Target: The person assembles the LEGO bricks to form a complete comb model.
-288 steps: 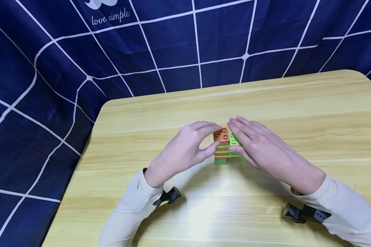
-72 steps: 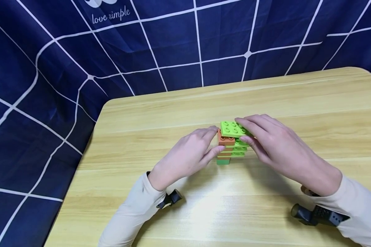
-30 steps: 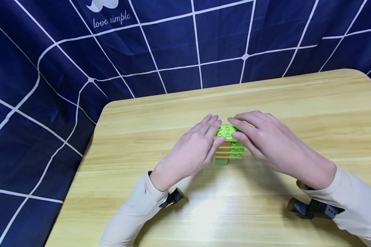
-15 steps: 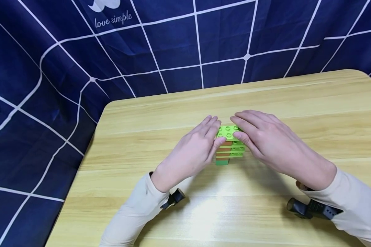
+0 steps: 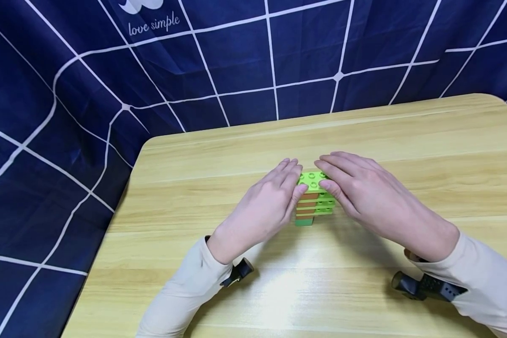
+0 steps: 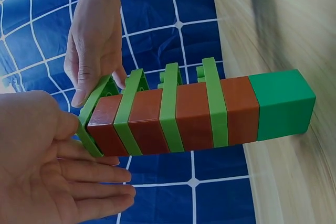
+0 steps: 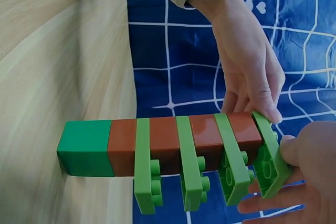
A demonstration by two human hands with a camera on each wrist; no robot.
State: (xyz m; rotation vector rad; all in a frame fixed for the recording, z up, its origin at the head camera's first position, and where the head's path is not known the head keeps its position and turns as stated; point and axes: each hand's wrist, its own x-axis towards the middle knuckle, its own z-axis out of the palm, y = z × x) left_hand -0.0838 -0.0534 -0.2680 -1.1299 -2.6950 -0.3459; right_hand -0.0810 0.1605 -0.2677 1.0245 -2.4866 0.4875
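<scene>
A tower of toy building bricks stands on the table, with a dark green brick (image 6: 283,103) at its foot. Above it, brown bricks (image 7: 164,139) alternate with light green plates (image 7: 142,163) that jut out to the right. The topmost light green plate (image 5: 311,181) lies over the uppermost brown brick (image 6: 105,121), slightly tilted in the right wrist view. My left hand (image 5: 262,206) pinches this plate's left end, thumb in front, other fingers stretched out behind. On its right end, my right hand (image 5: 367,202) pinches it between thumb and fingers.
The wooden table (image 5: 194,188) has a blue curtain with white grid lines (image 5: 236,70) behind it and along the left. Black wrist cameras (image 5: 238,271) hang below both sleeves, close above the tabletop.
Earlier a brown brick topped the tower. My right hand has brought a light green plate down onto it, and my left hand has shifted from the brick to the plate. The last half second shows little motion.
</scene>
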